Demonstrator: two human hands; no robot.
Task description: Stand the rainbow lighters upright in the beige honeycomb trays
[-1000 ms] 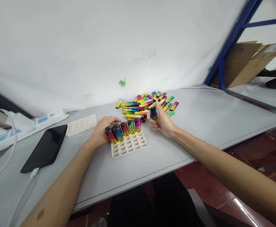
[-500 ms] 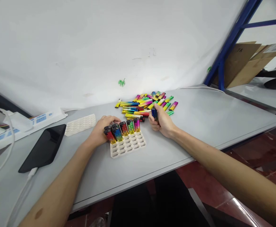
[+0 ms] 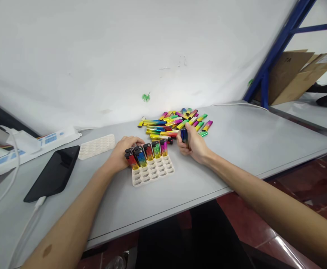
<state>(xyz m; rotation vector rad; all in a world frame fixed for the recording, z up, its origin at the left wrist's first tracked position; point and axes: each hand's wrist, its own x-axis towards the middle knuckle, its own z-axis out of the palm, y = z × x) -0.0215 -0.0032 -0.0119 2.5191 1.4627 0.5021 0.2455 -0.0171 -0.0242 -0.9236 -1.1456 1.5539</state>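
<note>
A white tray with rows of slots (image 3: 153,173) lies on the grey table, with several colourful lighters (image 3: 148,152) upright in its back and left slots. My left hand (image 3: 124,151) rests behind the tray's left side, against the standing lighters; its fingers are partly hidden behind them. My right hand (image 3: 191,144) is closed around a blue lighter (image 3: 184,135), held upright to the right of the tray. Behind it, a loose pile of shiny multicoloured lighters (image 3: 166,127) lies near the wall.
A second white slotted tray (image 3: 97,146) lies at the left. Beside it are a black phone (image 3: 52,173) on a white cable and a power strip (image 3: 51,140). Cardboard boxes (image 3: 289,76) stand behind a blue frame (image 3: 264,87) at the right.
The whole view has shifted slightly. My right hand still grips the blue lighter, and the lighters in the tray look the same.
</note>
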